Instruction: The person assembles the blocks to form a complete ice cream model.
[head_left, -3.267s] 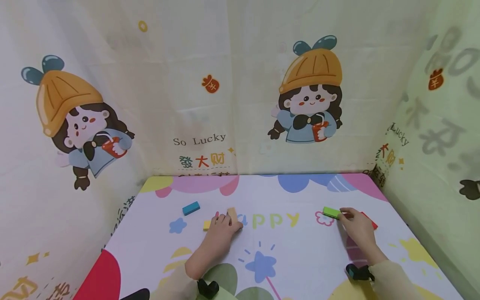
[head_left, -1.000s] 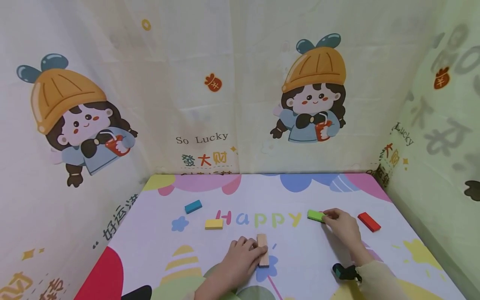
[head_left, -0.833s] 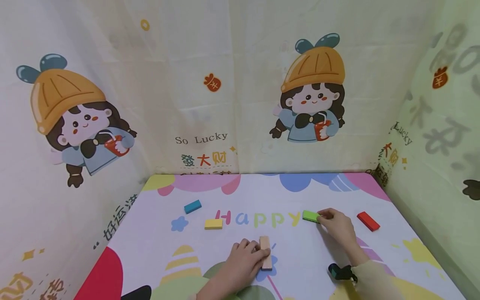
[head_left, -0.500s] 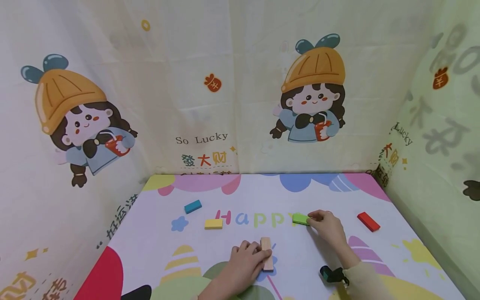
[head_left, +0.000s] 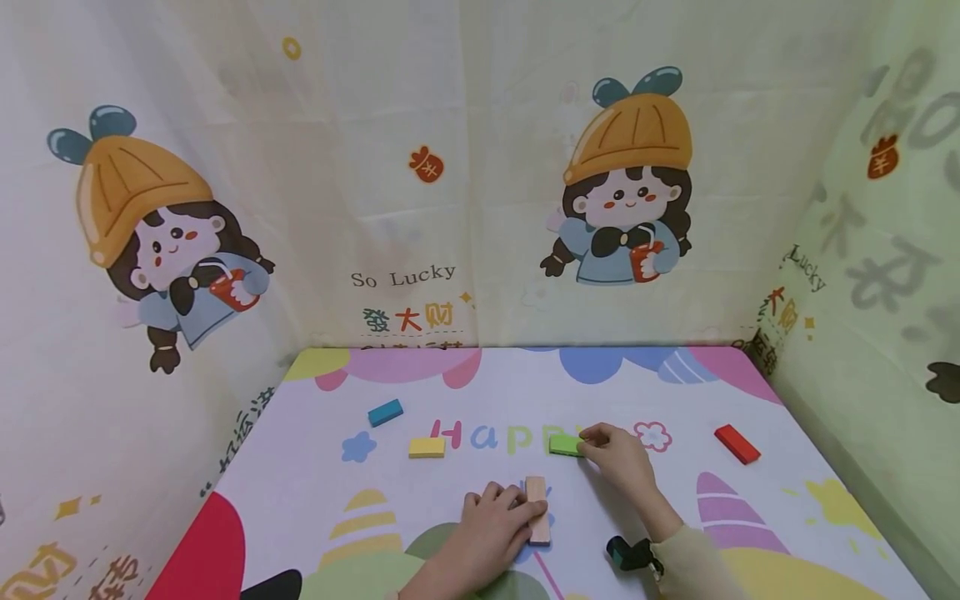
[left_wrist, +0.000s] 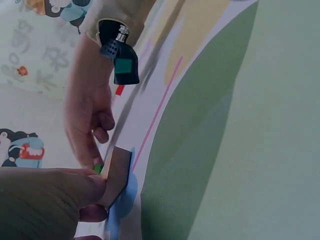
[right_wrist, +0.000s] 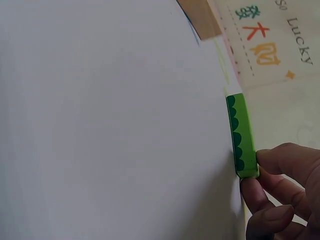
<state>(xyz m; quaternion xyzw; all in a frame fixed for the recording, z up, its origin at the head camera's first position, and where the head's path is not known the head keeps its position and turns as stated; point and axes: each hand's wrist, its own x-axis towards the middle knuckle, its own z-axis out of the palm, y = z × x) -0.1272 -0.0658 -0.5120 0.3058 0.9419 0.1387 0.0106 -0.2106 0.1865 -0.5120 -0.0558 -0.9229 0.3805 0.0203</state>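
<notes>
My left hand (head_left: 489, 527) pinches a plain wooden block (head_left: 539, 532) that lies lengthwise on the table, over the printed blue star. In the left wrist view, thumb and fingers meet on the end and side of this wooden block (left_wrist: 120, 170). Behind it, my right hand (head_left: 621, 463) holds a light green block (head_left: 564, 446) by its right end, over the last printed letters of "Happy". The right wrist view shows a darker scalloped pattern along one side of the green block (right_wrist: 242, 132), and the thumb and fingertips gripping its near end.
A blue block (head_left: 386, 412) and a yellow block (head_left: 427, 448) lie on the left of the patterned tabletop (head_left: 495, 387). On the right lies a red block (head_left: 737, 443). Printed cloth walls (head_left: 495, 208) stand behind and at both sides.
Sliding leftward from beside the red block, the right hand has brought the green block toward the middle. The left hand took the wooden block from near the yellow one, moving it right and nearer.
</notes>
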